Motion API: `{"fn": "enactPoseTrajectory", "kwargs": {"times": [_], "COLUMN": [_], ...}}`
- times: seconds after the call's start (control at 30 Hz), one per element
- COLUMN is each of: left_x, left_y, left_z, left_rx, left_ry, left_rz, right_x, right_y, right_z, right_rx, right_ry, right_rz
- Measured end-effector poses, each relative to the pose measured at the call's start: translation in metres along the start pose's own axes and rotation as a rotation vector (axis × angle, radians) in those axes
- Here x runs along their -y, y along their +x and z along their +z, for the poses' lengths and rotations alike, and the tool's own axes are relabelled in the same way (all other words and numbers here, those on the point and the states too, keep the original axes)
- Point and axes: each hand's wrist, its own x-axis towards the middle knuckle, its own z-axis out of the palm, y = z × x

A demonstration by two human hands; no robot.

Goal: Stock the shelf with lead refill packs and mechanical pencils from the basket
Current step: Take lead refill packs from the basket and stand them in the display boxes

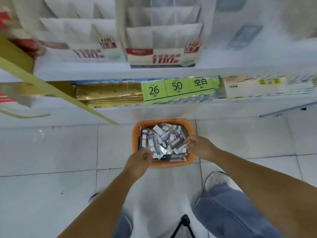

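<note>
Both forearms reach down to the orange basket (155, 122). The left hand (139, 160) is over its near-left corner with fingers curled in. The right hand (199, 147) is over its right rim, fingers curled toward the thumb. Whether either hand holds anything cannot be told. The packs (151, 143) lie jumbled inside the basket. Those along its left wall run lengthwise from near rim to far rim, just beyond the left hand.
</note>
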Motion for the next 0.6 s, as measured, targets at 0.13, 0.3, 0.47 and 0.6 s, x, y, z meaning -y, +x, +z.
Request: {"fn": "enactPoseTrajectory", "kwargs": {"times": [0.13, 0.3, 0.47, 0.6], "left_x": [0.051, 0.099, 0.112, 0.112], "left_y": [0.098, 0.178, 0.195, 0.193], "left_z": [0.041, 0.095, 0.125, 0.137], "left_rx": [-0.060, -0.188, -0.475, -0.507], "left_ry": [0.015, 0.137, 0.231, 0.303], "left_rz": [0.037, 0.149, 0.223, 0.231], "right_x": [-0.055, -0.105, -0.124, -0.128], "right_y": [0.088, 0.159, 0.181, 0.184], "right_z": [0.051, 0.085, 0.095, 0.108], "right_rx": [0.067, 0.046, -0.108, -0.205], "right_ry": [-0.174, -0.647, -0.726, -0.691], "right_rz": [-0.119, -0.265, -0.408, -0.431]}}
